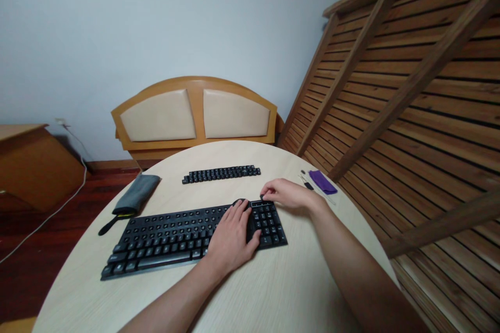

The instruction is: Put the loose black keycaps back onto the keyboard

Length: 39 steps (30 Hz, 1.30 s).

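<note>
A black keyboard [164,239] lies across the round pale wooden table [273,291]. My left hand [232,237] lies flat on its right part, beside the number pad, fingers stretched out, covering something dark I cannot make out. My right hand [287,195] is at the keyboard's far right corner, its fingertips pinched on a small black key or corner part there. A row of loose black keycaps [221,173] lies farther back on the table.
A folded grey cloth [137,193] and a black-handled tool [109,225] lie at the left. A purple cloth [322,181] and small tools [308,183] lie at the right edge. A wooden headboard [195,114] stands behind, slatted wooden frames at right.
</note>
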Motion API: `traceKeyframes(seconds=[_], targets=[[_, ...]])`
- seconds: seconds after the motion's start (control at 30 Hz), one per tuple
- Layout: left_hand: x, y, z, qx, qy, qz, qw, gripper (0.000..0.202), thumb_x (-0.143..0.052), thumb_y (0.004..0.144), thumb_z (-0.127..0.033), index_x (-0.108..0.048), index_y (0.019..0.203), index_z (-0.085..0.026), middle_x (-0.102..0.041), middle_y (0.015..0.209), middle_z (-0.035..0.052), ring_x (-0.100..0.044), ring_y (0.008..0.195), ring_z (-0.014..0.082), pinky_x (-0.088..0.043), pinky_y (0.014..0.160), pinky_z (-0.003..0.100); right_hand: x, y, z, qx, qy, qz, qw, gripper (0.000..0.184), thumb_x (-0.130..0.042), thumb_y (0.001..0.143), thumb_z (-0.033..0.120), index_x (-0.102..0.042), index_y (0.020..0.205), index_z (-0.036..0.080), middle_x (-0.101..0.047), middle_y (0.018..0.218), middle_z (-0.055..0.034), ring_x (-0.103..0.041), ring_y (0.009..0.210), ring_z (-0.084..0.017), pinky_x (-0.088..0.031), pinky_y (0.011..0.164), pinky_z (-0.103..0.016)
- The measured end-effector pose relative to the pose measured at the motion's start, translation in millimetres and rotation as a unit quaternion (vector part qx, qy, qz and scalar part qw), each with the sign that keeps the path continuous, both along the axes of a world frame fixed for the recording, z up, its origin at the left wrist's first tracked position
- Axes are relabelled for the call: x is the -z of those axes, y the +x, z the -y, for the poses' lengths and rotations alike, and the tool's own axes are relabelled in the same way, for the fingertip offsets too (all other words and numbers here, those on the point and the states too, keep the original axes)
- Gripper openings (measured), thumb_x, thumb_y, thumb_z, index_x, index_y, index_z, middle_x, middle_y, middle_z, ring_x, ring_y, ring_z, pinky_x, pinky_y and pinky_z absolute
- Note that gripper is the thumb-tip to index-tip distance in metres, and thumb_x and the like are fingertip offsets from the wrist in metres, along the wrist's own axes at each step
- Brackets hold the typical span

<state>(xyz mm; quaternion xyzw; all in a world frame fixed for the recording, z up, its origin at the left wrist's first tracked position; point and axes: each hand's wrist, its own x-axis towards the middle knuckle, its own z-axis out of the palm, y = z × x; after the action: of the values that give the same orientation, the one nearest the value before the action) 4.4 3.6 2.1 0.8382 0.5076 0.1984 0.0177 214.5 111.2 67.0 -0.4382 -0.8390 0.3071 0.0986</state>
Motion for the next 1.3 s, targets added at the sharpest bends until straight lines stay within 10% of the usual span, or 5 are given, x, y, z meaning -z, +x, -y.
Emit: traceKeyframes(seconds=[0.43, 1.3], targets=[[-4.1, 1, 1, -0.024, -0.005, 0.021, 0.999, 0.048, -0.052, 0.089, -0.034, -0.05, 0.13, -0.01, -0.049, 0.146, 0.015, -0.034, 0.143, 0.0295, -0.034, 0.118, 0.047, -0.7, -21, 13, -0.085, 0.038, 0.037, 0.995, 0.019, -0.064, 0.086, 0.028, -0.077, 0.097, 0.019, -0.076, 0.096, -0.0048, -0.068, 0.086, -0.018, -0.046, 0.077, -0.024], [-0.1, -5, -6, -0.026, -0.037, 0.078, 0.996, 0.037, -0.048, 0.097, -0.03, -0.06, 0.131, -0.023, -0.052, 0.145, 0.0045, -0.039, 0.14, 0.0247, -0.036, 0.116, 0.046, -16.5, -32, 25, -0.036, 0.089, 0.127, 0.987, 0.013, -0.068, 0.082, 0.024, -0.078, 0.091, 0.022, -0.077, 0.09, -0.0027, -0.069, 0.087, -0.017, -0.045, 0.073, -0.022]])
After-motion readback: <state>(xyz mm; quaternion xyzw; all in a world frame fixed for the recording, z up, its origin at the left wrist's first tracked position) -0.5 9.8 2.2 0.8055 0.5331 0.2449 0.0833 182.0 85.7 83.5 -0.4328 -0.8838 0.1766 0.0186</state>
